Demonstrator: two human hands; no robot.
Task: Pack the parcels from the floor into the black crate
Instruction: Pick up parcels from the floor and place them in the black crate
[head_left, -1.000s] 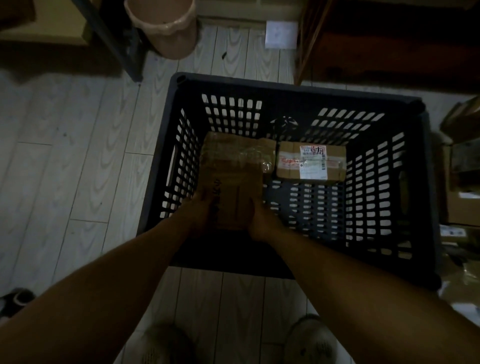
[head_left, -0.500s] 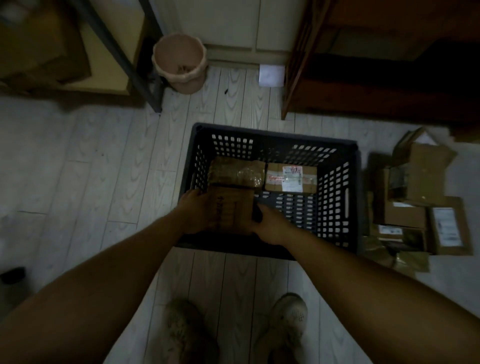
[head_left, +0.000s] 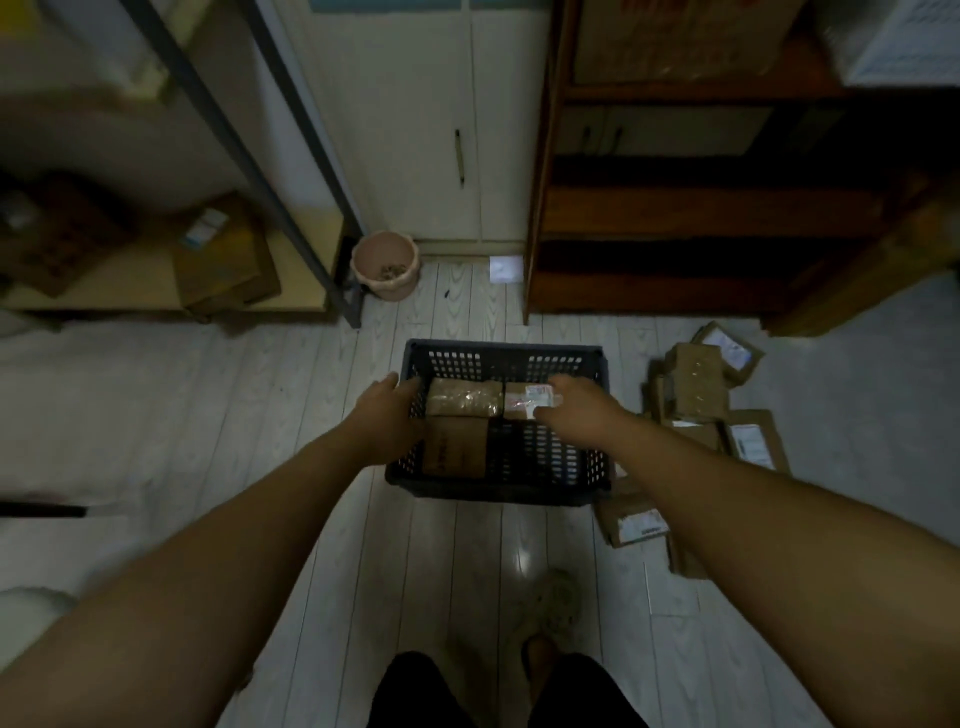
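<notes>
Parcels (head_left: 465, 397) in black crate (head_left: 496, 488): rear pair flat, long axis crosswise.

Head-worn wide view looks forward and down, seemingly from standing height, onto black crate (head_left: 493, 488).

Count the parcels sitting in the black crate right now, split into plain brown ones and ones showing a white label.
Plain brown parcels: 2 (taped one at the back left, one at the front left)
White-labelled parcels: 1 (back right)
Total in the black crate: 3
</notes>
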